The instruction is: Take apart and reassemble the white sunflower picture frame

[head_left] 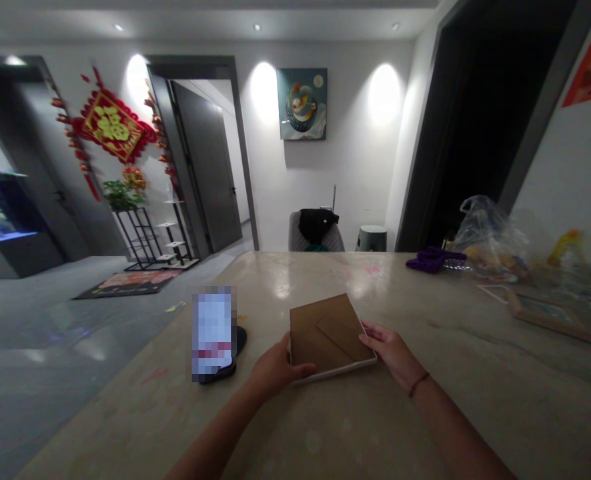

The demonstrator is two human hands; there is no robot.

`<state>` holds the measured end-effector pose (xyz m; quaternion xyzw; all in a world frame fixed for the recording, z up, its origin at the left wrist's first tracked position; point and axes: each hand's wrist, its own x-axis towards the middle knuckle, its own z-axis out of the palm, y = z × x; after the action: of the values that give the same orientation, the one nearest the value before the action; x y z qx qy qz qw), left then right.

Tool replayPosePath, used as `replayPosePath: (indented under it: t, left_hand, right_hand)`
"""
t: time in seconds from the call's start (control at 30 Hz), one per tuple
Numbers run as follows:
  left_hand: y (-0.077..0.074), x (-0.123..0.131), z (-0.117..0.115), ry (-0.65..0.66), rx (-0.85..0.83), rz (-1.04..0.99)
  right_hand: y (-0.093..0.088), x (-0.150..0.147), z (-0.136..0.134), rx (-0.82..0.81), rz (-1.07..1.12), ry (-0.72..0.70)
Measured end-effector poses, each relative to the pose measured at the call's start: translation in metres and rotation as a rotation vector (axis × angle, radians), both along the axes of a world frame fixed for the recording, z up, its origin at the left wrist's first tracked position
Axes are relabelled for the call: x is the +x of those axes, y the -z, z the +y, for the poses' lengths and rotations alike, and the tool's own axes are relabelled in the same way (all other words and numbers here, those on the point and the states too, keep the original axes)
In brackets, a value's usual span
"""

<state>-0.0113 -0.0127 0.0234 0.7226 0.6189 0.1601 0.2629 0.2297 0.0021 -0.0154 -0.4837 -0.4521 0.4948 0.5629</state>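
Observation:
A flat brown cardboard-backed frame with a white edge lies face down on the beige marble table. My left hand grips its near left corner, thumb on top. My right hand holds its right edge, fingers curled on the brown back beside the fold-out stand. A red cord circles my right wrist.
A phone stands on a black holder left of the frame. At the far right lie a purple cloth, a clear plastic bag and a wooden picture frame. A chair with a black bag stands at the table's far end.

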Motion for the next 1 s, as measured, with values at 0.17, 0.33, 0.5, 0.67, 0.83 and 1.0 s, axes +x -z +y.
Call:
replayPosePath:
  t: [0.17,0.33,0.5,0.67,0.83,1.0]
  left_hand:
    - [0.012,-0.002,0.014,-0.117,0.105,-0.173]
    - [0.018,-0.009,0.027,-0.057,0.096,-0.412]
    - [0.017,-0.012,0.028,-0.051,0.127,-0.408]
    - [0.015,-0.012,0.027,-0.094,0.131,-0.332]
    - [0.018,-0.011,0.029,-0.124,0.144,-0.279]
    - [0.024,-0.005,0.026,-0.172,0.168,-0.184]
  right_hand:
    - [-0.01,-0.007,-0.007,0.048,0.225,-0.08]
    - [-0.009,-0.011,-0.006,0.05,0.171,-0.028]
    - [0.002,-0.014,0.0,0.038,0.014,0.055]
    - [0.017,-0.013,0.007,0.05,-0.102,0.073]
    - [0.024,-0.015,0.011,0.095,-0.16,0.082]
    - [0.02,-0.018,0.011,0.07,-0.118,0.123]
